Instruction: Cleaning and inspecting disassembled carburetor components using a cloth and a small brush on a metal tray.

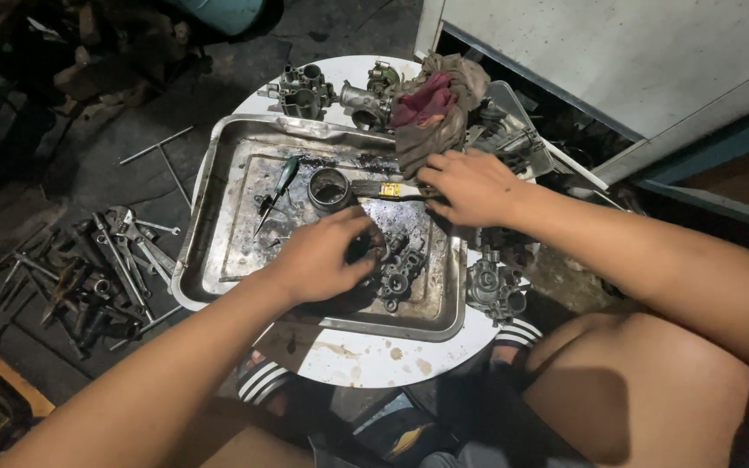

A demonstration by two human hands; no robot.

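My left hand (322,256) is closed over a dark greasy metal part (373,251) in the lower right of a dented metal tray (218,156). Just beside it lies a grimy carburettor body (402,273). My right hand (470,186) grips the handle end of a brush (383,189) that lies across the tray, and its fingers touch a dirty red and brown rag (431,108). A small round metal cup (329,188) stands in the middle of the tray. A green-handled screwdriver (279,186) lies to its left.
The tray sits on a round white table (366,360). Two carburettor bodies (305,91) stand at the table's far edge, another (494,290) at the right edge. Several spanners and tools (106,269) lie on the dark floor at left. A white cabinet (617,52) stands at the back right.
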